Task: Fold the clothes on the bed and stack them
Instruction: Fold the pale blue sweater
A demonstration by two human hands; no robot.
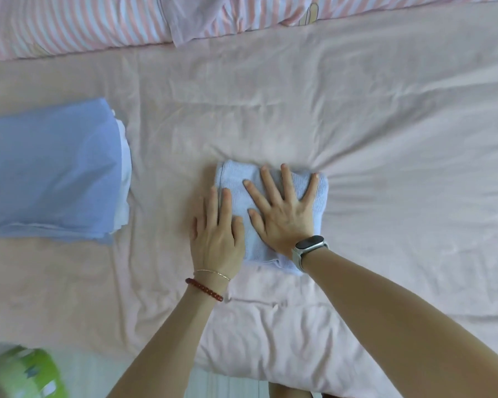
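A small pale-blue ribbed garment (236, 179), folded into a compact block, lies in the middle of the pink bed sheet (385, 139). My right hand (282, 211) presses flat on top of it with fingers spread. My left hand (217, 231) rests flat along its left edge, fingers straight, partly on the sheet. To the left sits a stack of folded clothes (49, 173), blue on top with white layers showing at its right side.
A pink-and-white striped pillow or quilt (84, 24) runs along the far edge of the bed. A green object (26, 372) sits blurred at the bottom left, off the bed. The near bed edge is just below my forearms.
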